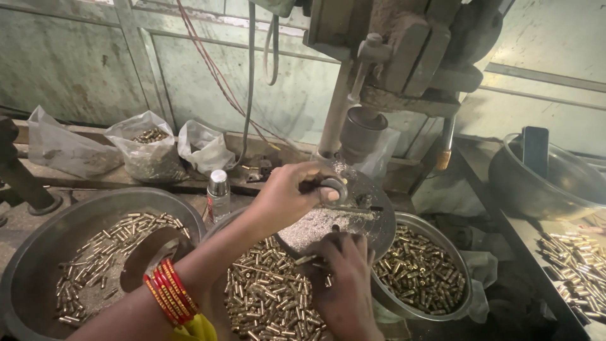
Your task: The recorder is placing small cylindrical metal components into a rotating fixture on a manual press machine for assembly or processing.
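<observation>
My left hand, with red bangles on its wrist, reaches across to the round machine table and pinches a small grey metal ring at its edge. Grey metal shavings cover the table. My right hand is just below, knuckles up, fingers curled down at the table's front rim, with a short brass tube sticking out from the fingertips. Under both hands sits a steel bowl heaped with small brass tubes. The machine's dark spindle hangs above the table.
A big steel bowl at left holds brass tubes. Another bowl sits right of the table. At far right a bowl holds a dark phone, with loose tubes on the bench. Behind are plastic bags and a small bottle.
</observation>
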